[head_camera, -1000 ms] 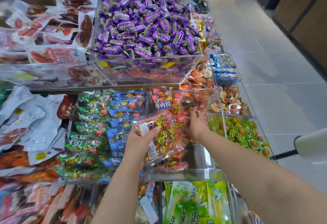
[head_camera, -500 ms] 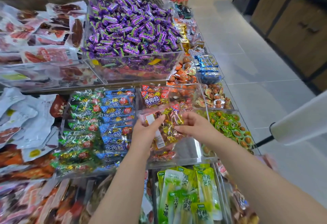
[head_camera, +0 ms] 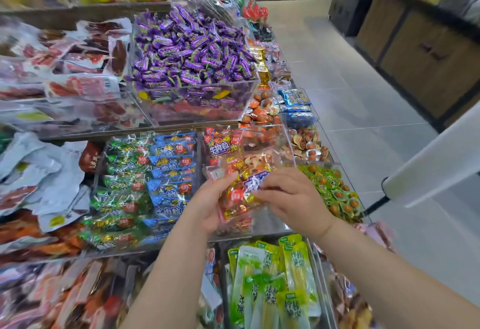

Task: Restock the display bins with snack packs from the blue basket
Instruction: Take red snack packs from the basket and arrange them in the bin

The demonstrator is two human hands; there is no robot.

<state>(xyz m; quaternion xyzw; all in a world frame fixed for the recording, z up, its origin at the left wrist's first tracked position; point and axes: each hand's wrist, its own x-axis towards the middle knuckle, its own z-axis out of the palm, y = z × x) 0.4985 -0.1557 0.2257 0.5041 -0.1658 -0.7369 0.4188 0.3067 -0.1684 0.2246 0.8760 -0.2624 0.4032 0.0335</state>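
In the head view, you hold the snack pack (head_camera: 240, 196) just above the clear bin (head_camera: 272, 223), with your left hand (head_camera: 207, 209) gripping its left edge and your right hand (head_camera: 292, 198) pinching its label side. Both are equally near. Its long axis runs away from you; it is a clear, crinkly bag of gold and red sweets.

Back, raised: clear plastic bin (head_camera: 197, 106) of purple wrapped candies (head_camera: 192, 56)
Middle left: green and blue foil packs (head_camera: 145, 180)
Front: long green pouches (head_camera: 270, 284)
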